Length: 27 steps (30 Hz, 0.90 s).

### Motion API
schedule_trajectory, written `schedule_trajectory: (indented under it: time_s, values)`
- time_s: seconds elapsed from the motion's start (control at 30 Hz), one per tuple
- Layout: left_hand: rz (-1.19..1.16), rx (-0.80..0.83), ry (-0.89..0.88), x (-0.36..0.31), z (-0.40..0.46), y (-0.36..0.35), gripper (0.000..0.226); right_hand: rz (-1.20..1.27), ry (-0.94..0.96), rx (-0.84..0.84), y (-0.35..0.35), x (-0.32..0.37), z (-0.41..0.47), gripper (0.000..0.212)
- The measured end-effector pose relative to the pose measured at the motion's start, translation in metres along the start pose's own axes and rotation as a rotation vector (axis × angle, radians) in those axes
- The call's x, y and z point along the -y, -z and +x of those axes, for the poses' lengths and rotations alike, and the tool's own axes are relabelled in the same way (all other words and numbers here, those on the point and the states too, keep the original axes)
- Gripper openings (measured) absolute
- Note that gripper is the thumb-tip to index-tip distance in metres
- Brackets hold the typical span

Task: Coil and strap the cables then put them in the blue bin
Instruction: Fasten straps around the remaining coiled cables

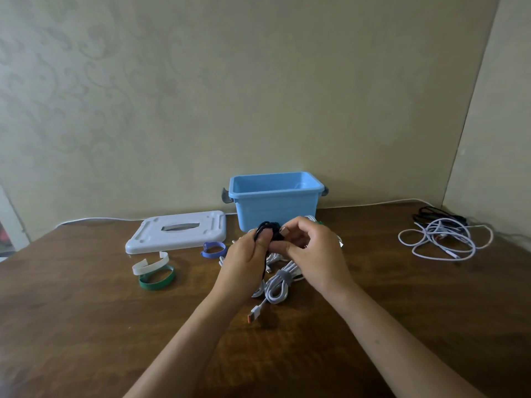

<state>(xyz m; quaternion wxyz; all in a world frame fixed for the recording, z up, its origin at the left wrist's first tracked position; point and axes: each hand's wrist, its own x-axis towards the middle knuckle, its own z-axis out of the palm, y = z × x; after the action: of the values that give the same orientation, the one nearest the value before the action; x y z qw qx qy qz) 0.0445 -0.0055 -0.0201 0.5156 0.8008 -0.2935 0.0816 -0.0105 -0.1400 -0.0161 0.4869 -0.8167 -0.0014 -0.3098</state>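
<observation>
While pinched, black cable [268,228] sits between fingers [265,237].

Left hand [249,255] and right hand [311,251] raised together, fingers curled, pinching.

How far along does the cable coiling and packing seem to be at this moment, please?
Done: one white coil lies strapped with a grey band. In hand: the left hand and right hand hold a black cable. Left: the loose cable pile on the right; nothing shows inside the blue bin.
</observation>
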Motion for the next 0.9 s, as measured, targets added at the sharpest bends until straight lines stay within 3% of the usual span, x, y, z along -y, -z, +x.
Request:
schedule_trajectory:
  time_s: [0.23,0.33,0.4,0.53,0.77,0.9]
  values:
    - [-0.131,0.073,0.028,-0.006,-0.002,0.005,0.032,0.149,-0.041,0.084,0.002,0.001,0.004,0.007]
    - [-0.046,0.096,0.007,-0.005,0.001,0.006,0.033,0.153,-0.067,0.198,0.002,0.004,0.002,0.043]
    - [0.099,0.137,-0.032,-0.006,0.0,0.004,0.03,0.073,-0.062,0.217,-0.001,0.007,0.0,0.053]
    - [0.318,0.251,-0.17,-0.005,-0.004,0.001,0.003,-0.099,-0.009,0.035,-0.005,0.001,0.0,0.035]
    - [0.404,0.282,-0.171,-0.003,0.0,0.004,0.016,-0.246,0.034,0.022,-0.001,-0.009,0.008,0.032]
    - [0.534,0.285,-0.156,-0.004,-0.001,0.005,0.02,-0.197,-0.016,0.032,0.002,-0.012,0.013,0.037]
